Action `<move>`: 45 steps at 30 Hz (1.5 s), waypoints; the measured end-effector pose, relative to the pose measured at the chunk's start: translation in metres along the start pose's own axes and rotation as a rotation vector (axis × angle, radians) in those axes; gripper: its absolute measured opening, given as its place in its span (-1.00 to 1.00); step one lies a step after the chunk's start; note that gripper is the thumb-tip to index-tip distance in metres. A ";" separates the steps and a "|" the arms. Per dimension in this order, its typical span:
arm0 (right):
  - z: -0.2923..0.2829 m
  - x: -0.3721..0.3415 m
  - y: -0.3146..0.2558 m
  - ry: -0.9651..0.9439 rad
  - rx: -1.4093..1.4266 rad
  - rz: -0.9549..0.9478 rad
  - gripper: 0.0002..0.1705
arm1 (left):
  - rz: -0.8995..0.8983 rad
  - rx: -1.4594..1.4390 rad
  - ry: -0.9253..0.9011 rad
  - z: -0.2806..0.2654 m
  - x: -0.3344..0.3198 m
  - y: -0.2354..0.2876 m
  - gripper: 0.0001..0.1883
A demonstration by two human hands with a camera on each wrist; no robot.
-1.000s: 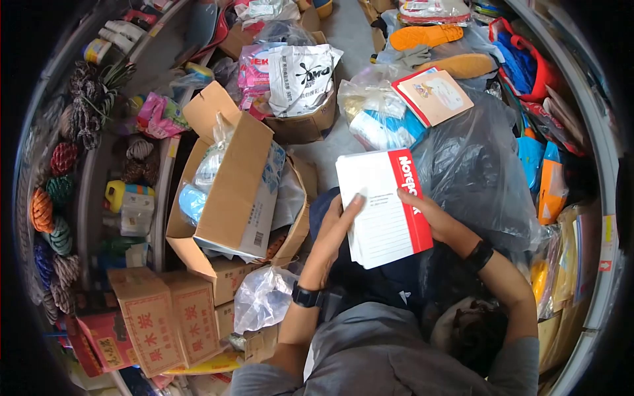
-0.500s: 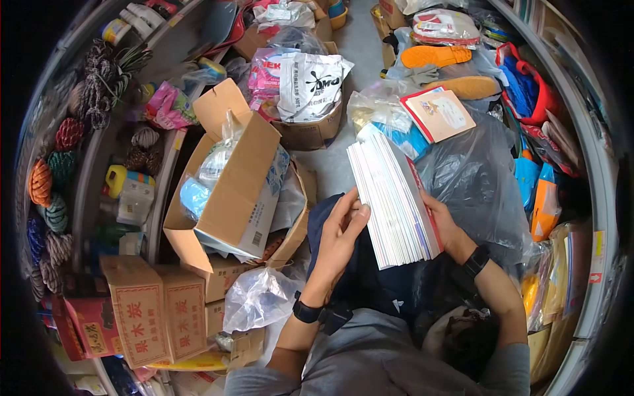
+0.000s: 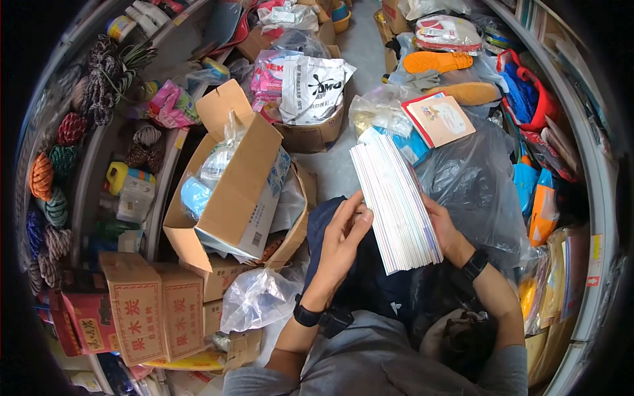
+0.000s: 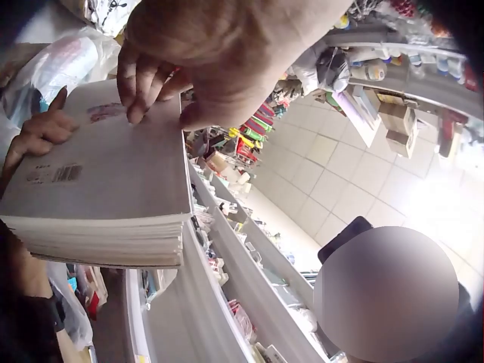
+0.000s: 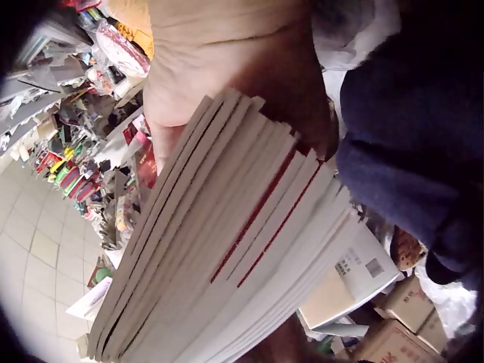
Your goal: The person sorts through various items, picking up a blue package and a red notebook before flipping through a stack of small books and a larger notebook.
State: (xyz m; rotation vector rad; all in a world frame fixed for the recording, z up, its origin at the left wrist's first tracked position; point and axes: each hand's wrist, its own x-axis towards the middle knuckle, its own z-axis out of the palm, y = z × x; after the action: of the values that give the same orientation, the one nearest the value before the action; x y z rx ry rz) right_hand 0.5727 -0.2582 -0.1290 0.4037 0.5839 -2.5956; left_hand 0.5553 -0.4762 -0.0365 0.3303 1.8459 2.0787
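Note:
A thick stack of notebooks (image 3: 396, 204) is held edge-up above the lap, page edges facing the head camera. The left hand (image 3: 339, 241) grips its left side, with the thumb near the edge. On the other side the right hand (image 3: 448, 231) holds the stack, its fingers partly hidden behind it. In the left wrist view, a pale cover with a barcode (image 4: 68, 173) shows, and the left hand's fingers (image 4: 140, 87) bend onto it. The right wrist view shows fanned page edges (image 5: 227, 227) below the right palm (image 5: 234, 60).
An open carton (image 3: 231, 178) with plastic-wrapped goods stands left, above brown boxes (image 3: 135, 313). Other booklets (image 3: 439, 120) lie on plastic bags ahead. Slippers (image 3: 437, 62) and a red bag (image 3: 528, 92) are at the upper right. Shelves line both sides, with rope bundles (image 3: 40, 176) at left.
The stack has turned from its red-and-white notebook cover facing up to its page edges facing up. Both hands have shifted to its sides and still hold it.

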 end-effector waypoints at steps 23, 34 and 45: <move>0.019 -0.013 -0.024 0.000 0.010 -0.133 -0.36 | 0.021 -0.048 -0.029 0.017 0.003 0.002 -0.49; 0.015 -0.006 -0.005 0.040 -0.062 -0.075 -0.38 | -0.074 -0.079 0.035 0.011 0.003 0.001 -0.50; 0.022 -0.005 0.006 0.101 -0.296 -0.004 -0.36 | -0.137 0.049 0.053 -0.008 -0.003 -0.018 -0.24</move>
State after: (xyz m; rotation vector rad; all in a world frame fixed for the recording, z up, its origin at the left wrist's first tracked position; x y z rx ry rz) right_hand 0.5759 -0.2709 -0.1103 0.4362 0.9878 -2.4503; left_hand 0.5569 -0.4834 -0.0556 0.1569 1.8954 1.9713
